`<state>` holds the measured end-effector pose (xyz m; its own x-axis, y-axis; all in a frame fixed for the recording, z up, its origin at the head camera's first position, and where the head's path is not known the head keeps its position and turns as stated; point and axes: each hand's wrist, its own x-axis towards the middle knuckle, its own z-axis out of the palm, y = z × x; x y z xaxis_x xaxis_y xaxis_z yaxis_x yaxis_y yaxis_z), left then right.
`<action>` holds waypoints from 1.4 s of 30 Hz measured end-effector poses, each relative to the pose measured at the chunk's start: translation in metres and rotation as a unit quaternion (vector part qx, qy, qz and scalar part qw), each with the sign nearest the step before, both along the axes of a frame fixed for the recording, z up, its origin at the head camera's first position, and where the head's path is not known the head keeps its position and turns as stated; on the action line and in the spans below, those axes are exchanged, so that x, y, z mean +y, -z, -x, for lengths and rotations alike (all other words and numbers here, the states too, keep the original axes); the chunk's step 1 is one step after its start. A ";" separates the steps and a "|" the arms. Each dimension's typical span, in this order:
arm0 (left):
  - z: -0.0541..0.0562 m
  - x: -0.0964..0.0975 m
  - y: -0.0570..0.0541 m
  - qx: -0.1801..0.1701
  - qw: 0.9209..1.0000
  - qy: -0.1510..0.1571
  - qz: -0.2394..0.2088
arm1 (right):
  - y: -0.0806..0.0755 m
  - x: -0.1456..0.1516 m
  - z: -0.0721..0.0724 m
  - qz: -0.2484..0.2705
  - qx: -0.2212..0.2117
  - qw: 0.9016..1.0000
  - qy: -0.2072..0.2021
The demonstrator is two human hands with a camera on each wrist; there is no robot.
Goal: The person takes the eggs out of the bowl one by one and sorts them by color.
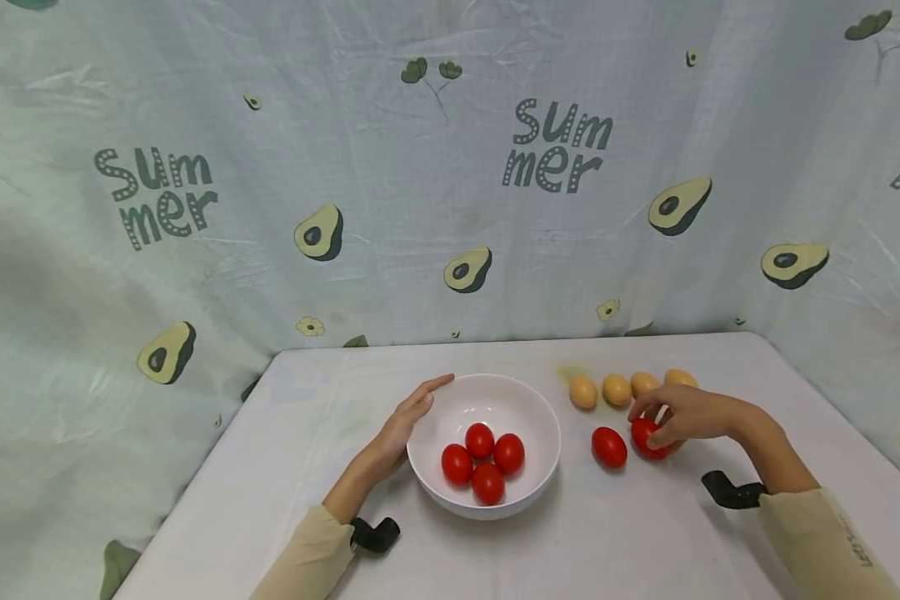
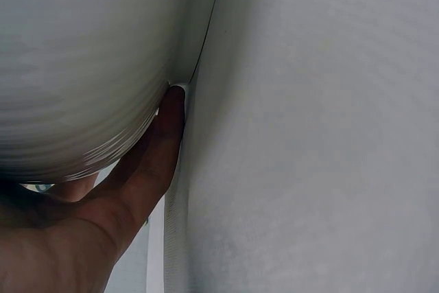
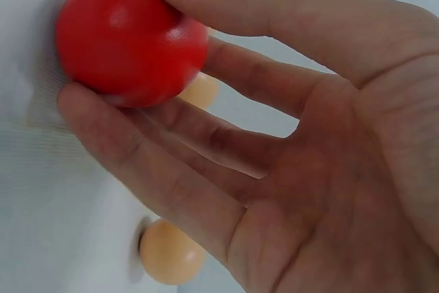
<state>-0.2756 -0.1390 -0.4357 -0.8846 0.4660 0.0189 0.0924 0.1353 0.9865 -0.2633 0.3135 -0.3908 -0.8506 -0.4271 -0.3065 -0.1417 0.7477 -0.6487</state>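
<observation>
Right hand (image 1: 686, 414) fingers (image 3: 171, 183) and thumb pinch a red tomato (image 3: 130, 36) resting on the desk (image 1: 630, 533); left hand (image 1: 405, 425), fingers straight, steadies the white bowl (image 1: 528, 400) alongside.

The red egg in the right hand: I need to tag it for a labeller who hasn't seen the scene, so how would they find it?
Start at the white bowl in the middle of the table and look to its right, below the row of tan eggs. Two red eggs lie there; the wanted red egg is the one farther from the bowl, pinched by the right hand, while the loose red egg lies untouched.
</observation>
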 end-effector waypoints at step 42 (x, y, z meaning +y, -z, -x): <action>0.001 0.000 0.001 -0.004 1.000 0.009 -0.016 | -0.006 -0.004 -0.002 -0.045 -0.034 0.998 0.006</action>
